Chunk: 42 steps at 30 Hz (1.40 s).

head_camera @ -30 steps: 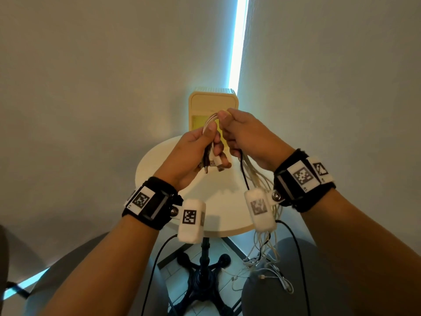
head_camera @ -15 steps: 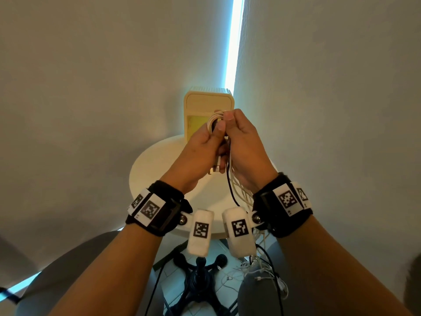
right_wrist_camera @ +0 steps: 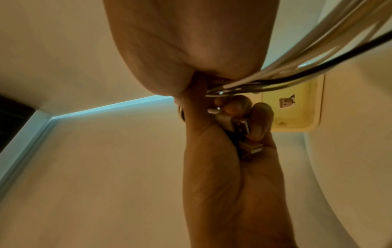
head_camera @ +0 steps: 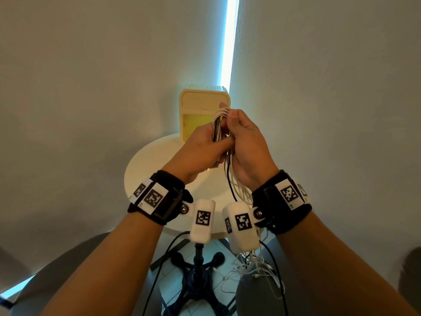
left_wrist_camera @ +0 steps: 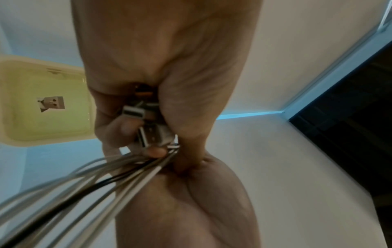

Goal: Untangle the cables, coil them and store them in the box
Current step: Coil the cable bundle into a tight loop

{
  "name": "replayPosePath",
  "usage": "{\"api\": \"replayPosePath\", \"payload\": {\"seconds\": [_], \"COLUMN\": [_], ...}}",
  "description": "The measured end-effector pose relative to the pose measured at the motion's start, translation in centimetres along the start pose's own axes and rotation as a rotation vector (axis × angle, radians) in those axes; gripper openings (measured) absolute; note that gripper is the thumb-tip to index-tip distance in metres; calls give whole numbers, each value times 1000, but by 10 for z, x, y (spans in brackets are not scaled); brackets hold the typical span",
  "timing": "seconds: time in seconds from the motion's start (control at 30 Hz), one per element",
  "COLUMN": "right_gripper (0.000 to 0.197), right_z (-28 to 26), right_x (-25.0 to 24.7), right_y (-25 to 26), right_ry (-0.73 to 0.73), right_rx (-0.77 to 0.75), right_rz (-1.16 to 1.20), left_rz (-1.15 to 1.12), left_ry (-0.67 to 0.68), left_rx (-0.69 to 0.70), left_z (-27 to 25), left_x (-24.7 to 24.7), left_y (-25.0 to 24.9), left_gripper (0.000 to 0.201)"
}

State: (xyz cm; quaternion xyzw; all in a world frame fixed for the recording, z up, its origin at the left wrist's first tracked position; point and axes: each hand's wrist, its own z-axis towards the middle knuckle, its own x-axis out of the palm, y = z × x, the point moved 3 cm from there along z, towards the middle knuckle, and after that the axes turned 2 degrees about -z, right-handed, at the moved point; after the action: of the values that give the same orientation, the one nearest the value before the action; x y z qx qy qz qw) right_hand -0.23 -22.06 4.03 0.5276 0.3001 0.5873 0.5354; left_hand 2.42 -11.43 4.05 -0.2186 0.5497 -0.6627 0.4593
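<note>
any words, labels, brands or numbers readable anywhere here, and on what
No readable words, brands or numbers in any view.
Wrist bands and wrist cameras: black-and-white square code markers only, no letters.
Box: a small sticker inside, showing a picture, any print too small to read.
USB plugs: no legible marking.

Your right hand fills twelve o'clock, its fingers curled onto the cables, white with one black, which run off toward two o'clock. Your left hand rises from six o'clock, gripping USB plugs at centre. The yellow box sits at three o'clock.
</note>
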Motion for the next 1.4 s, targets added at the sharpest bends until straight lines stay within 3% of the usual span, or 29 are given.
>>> {"api": "replayPosePath", "payload": {"seconds": [0.2,0.37,0.53,0.63,0.8,0.9,0.97,1.1,1.3,1.4], "right_gripper": [24,22,32,31,37,41,46,64,73,73], "right_z": [5,6,10,13,26,31,35,36,42,42], "right_x": [-4,-12,-16,-19,-22,-21,-19,-1,3,6], "right_y": [-1,17,19,28,36,43,50,50,46,46], "right_ry": [-5,-45,-27,75,173,20,-75,132,286,324], "right_rx": [-39,-87,-129,-121,-55,-17,-5,118,208,204], "right_rz": [-121,-366,-476,-605,-683,-617,-537,-226,-168,-182], "left_rz": [91,156,-89,-307,-331,-288,-281,-297,-189,-239], "left_ry": [-70,-64,6,35,-124,-144,-89,95,130,167], "left_rx": [10,119,-51,-84,-173,-162,-151,-137,-215,-255], "left_z": [7,13,14,13,14,14,12,8,7,6], "left_x": [6,9,11,12,13,9,9,18,8,6], "left_y": [4,4,6,6,12,14,13,13,11,13], "left_gripper": [24,30,33,27,23,30,32,27,28,29]}}
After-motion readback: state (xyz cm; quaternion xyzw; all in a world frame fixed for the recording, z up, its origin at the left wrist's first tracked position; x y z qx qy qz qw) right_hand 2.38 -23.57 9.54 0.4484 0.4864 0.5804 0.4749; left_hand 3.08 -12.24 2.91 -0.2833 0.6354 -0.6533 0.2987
